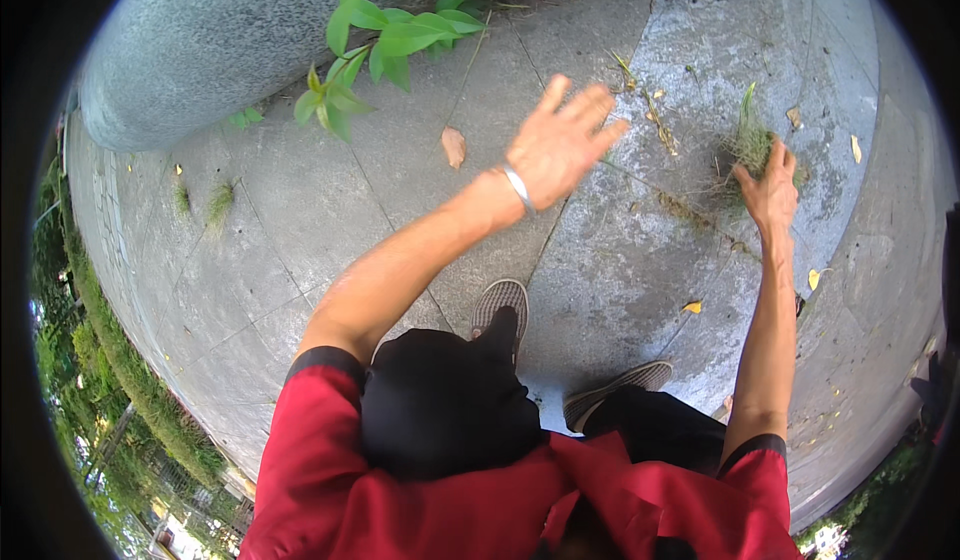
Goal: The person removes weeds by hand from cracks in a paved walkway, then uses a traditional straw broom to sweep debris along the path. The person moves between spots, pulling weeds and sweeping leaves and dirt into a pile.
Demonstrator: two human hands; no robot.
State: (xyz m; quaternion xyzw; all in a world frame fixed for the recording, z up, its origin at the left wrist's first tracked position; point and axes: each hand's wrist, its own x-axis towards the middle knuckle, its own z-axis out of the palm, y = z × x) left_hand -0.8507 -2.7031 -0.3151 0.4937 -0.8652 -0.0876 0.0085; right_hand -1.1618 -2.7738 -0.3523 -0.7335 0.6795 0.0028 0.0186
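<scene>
My right hand (771, 185) is curled around a clump of grass (752, 144) with dry, tangled blades and a green tuft on top. The clump is low over the stone paving (645, 290); whether it touches the ground I cannot tell. My left hand (559, 140), slightly blurred, is stretched over the slabs with its fingers apart and nothing in it. A silver bracelet (519, 189) circles that wrist. Between the hands lie a pulled-looking dry stalk (661, 126) and a strip of dirt and dry weeds (686, 211) along a joint.
A rounded grey stone block (225, 42) borders the paving ahead on the left. From its base grows a leafy green plant (390, 42). Small grass tufts (220, 204) sprout further left. A dry brown leaf (453, 147) and a yellow leaf (692, 307) lie on the slabs.
</scene>
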